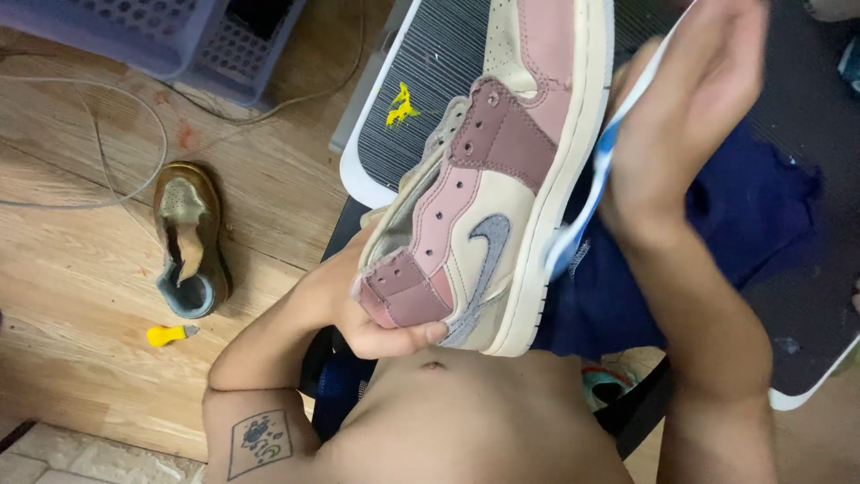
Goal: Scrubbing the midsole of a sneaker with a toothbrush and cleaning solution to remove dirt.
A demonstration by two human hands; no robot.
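Left hand [376, 314] grips the heel of a pink and cream sneaker [488, 179], holding it sole-side right over the lap. Right hand [690, 108] lies flat against the sole, fingers loose, with a blue and white strip [596, 179] pinched under it (can't tell what it is). A brown shoe [190, 235] sits on the floor.

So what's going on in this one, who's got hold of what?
A person seated over a wooden floor holds a pink and cream sneaker on its side. The left hand has its grip on the heel end, thumb across the back. The right hand presses against the sole side, with a blue and white strip between palm and sole; what that strip is cannot be told. On the floor to the left lie a worn brown shoe and a small yellow-handled tool.
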